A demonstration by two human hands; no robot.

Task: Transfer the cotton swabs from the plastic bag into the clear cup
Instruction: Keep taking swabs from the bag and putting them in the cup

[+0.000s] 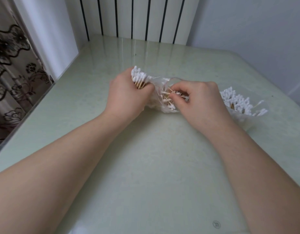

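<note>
Head view: left hand [127, 93], grip closed round a bundle of cotton swabs [140, 78], tips upward; right hand [201, 100], grip pinching loose swabs inside the plastic bag [162, 107], which lies on the bench [146, 166] between the hands; clear cup [242, 119], just beyond the right wrist, partly filled. Step judged: gathering; next move calls for carrying the bundle across to the cup.
</note>
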